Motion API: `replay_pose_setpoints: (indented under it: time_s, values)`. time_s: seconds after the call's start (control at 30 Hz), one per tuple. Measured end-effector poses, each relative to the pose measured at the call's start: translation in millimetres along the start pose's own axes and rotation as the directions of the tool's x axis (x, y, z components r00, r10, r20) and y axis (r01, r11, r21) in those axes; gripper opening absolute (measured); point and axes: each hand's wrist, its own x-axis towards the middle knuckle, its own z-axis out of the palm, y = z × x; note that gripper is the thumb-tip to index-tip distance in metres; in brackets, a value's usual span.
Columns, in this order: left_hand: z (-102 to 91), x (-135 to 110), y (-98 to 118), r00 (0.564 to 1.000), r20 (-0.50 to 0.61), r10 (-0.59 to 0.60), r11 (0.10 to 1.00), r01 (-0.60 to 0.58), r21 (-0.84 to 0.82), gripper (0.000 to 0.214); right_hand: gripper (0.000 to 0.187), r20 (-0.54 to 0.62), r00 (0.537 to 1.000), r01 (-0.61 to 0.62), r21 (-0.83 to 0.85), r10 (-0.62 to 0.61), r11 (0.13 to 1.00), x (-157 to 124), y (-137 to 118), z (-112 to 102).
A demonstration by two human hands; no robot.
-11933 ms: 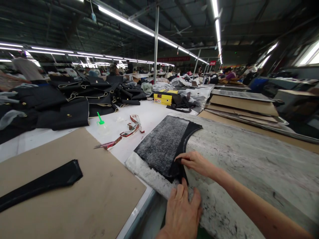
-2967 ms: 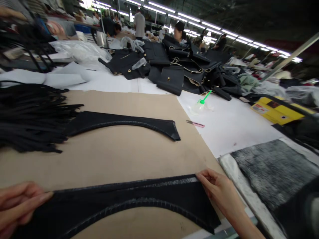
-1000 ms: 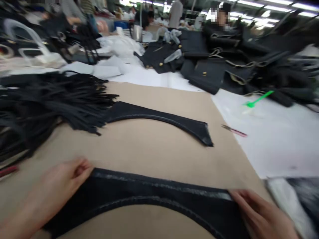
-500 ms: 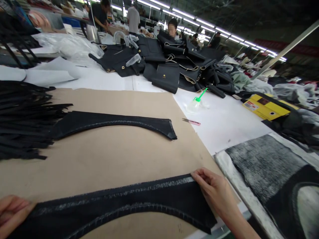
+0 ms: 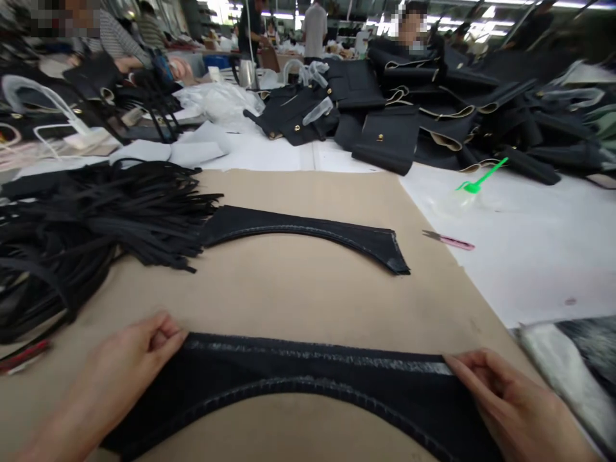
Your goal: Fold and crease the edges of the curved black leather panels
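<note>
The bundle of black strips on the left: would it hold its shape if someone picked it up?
Probably not. The black strips look floppy, since several bend into loops. Their loose ends fan out over the brown surface, so they would likely sag, and some might slide free.

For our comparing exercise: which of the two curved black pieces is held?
The nearer piece, its top edge pinched by the left hand and right hand; the farther piece lies untouched behind.

Held panel (image 5: 308,364) surfaced in matt black, cloth-like, streaked rough whitish; tan sheet (image 5: 289,289) finished smooth, matt; green spout (image 5: 473,187) made of plastic; snips (image 5: 451,240) bladed in metal.
</note>
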Motion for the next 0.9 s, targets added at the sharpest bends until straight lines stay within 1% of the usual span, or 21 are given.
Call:
replay_pose_setpoints:
  time_s: [0.07, 0.13, 0.2, 0.3, 0.33, 0.37, 0.4, 0.43, 0.47, 0.5, 0.53, 0.6, 0.63, 0.67, 0.7, 0.73, 0.8, 0.87, 0.9]
  values:
    - [-5.6, -4.6, 7.9, 1.000, 0.022, 0.002, 0.996, -0.003, 0.087, 0.013, 0.051, -0.011, 1.000, 0.013, -0.043, -0.013, 0.999, 0.9, 4.7, 2.0]
    - [-7.5, -6.5, 14.1, 1.000, -0.013, -0.012, 0.992, 0.013, 0.122, 0.014, 0.050, -0.026, 0.999, 0.045, -0.069, -0.047, 0.997, 0.2, 7.2, 2.8]
    - [-7.0, -7.4, 14.7, 0.999, -0.048, 0.001, 0.995, 0.004, 0.103, 0.017, 0.049, -0.046, 0.996, 0.070, -0.085, -0.074, 0.994, -0.7, 8.8, 3.1]
    - [-3.5, -9.4, 8.5, 0.995, -0.078, 0.063, 0.996, -0.058, 0.066, 0.017, 0.048, -0.057, 0.995, 0.070, -0.102, -0.076, 0.992, -0.3, 10.1, 3.2]
    - [-2.1, -11.1, 7.3, 0.989, -0.114, 0.092, 0.995, -0.087, 0.050, 0.015, 0.048, -0.047, 0.997, 0.061, -0.103, -0.067, 0.993, 0.4, 9.6, 3.2]
    - [-0.8, -13.6, 7.8, 0.975, -0.173, 0.137, 0.991, -0.133, 0.030, 0.012, 0.049, -0.031, 0.998, 0.053, -0.100, -0.057, 0.994, 1.2, 8.3, 3.0]
    - [0.7, -17.0, 10.6, 0.947, -0.254, 0.199, 0.979, -0.202, 0.014, 0.010, 0.050, -0.021, 0.999, 0.043, -0.095, -0.045, 0.995, 1.9, 6.1, 2.6]
    - [2.3, -21.4, 16.0, 0.893, -0.346, 0.287, 0.953, -0.302, 0.011, 0.010, 0.051, -0.019, 0.999, 0.031, -0.088, -0.033, 0.996, 2.2, 2.9, 1.9]
    - [4.5, -26.6, 24.1, 0.817, -0.427, 0.388, 0.909, -0.416, 0.032, 0.011, 0.052, -0.023, 0.999, 0.020, -0.082, -0.022, 0.996, 1.8, -1.0, 0.9]
    - [7.4, -32.5, 34.4, 0.726, -0.469, 0.502, 0.842, -0.534, 0.073, 0.015, 0.052, -0.033, 0.999, 0.012, -0.071, -0.015, 0.997, 0.7, -5.5, -0.3]
    - [11.1, -38.8, 46.3, 0.633, -0.465, 0.618, 0.753, -0.646, 0.122, 0.019, 0.052, -0.044, 0.999, 0.012, -0.057, -0.015, 0.998, -1.2, -10.1, -1.8]
    - [21.2, -50.9, 71.3, 0.449, -0.365, 0.816, 0.538, -0.820, 0.196, 0.034, 0.048, -0.060, 0.998, 0.035, -0.018, -0.036, 0.999, -6.6, -18.3, -4.4]
    - [27.3, -55.9, 82.5, 0.369, -0.298, 0.880, 0.440, -0.870, 0.221, 0.043, 0.045, -0.064, 0.996, 0.055, 0.003, -0.055, 0.998, -9.2, -21.3, -5.2]
    - [33.7, -59.5, 92.0, 0.308, -0.244, 0.919, 0.366, -0.898, 0.245, 0.051, 0.042, -0.069, 0.995, 0.076, 0.023, -0.075, 0.997, -11.1, -23.4, -5.6]
    - [40.3, -61.6, 99.4, 0.267, -0.209, 0.941, 0.317, -0.909, 0.269, 0.057, 0.040, -0.072, 0.993, 0.097, 0.039, -0.094, 0.995, -12.1, -24.6, -5.6]
    - [46.7, -62.0, 104.7, 0.241, -0.185, 0.953, 0.287, -0.912, 0.292, 0.060, 0.038, -0.073, 0.992, 0.109, 0.048, -0.105, 0.993, -12.2, -24.9, -5.4]
    - [57.7, -58.8, 109.9, 0.203, -0.146, 0.968, 0.242, -0.911, 0.334, 0.063, 0.034, -0.073, 0.991, 0.119, 0.061, -0.115, 0.991, -10.3, -24.1, -4.9]
    - [65.1, -53.9, 110.5, 0.160, -0.121, 0.980, 0.194, -0.906, 0.376, 0.063, 0.031, -0.071, 0.992, 0.113, 0.076, -0.107, 0.991, -7.3, -22.8, -4.9]
    - [67.4, -52.1, 110.1, 0.148, -0.108, 0.983, 0.179, -0.901, 0.396, 0.063, 0.029, -0.066, 0.993, 0.107, 0.086, -0.101, 0.991, -5.9, -22.2, -5.1]
